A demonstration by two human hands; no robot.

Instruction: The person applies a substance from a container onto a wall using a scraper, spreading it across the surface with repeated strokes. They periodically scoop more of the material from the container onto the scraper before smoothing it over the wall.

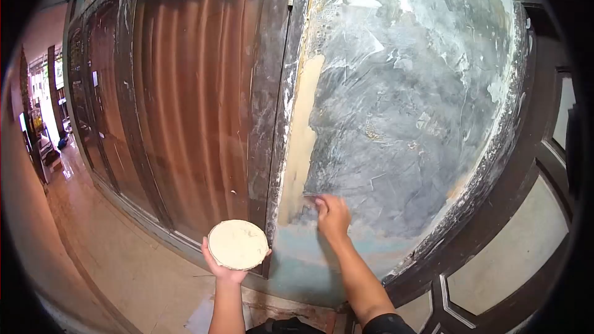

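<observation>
My left hand (228, 271) holds up a round container (238, 245) from below, filled with pale cream paste; its fingers wrap round the sides. My right hand (333, 213) is closed in a pinch on a small, blurred flat tool (310, 198) at the grey wall (390, 124). The tool is at the right edge of a beige strip of paste (301, 142), which runs down the wall beside the dark door frame (278, 117). Whitish patches and scrapes mark the grey surface, and its lower part is pale green.
Glass panels with a reddish-brown curtain (192, 86) stand on the left. A dark panelled door (507, 260) is at the right. Tiled floor (136, 260) runs left toward a bright opening. Something white (201, 316) lies on the floor below my left hand.
</observation>
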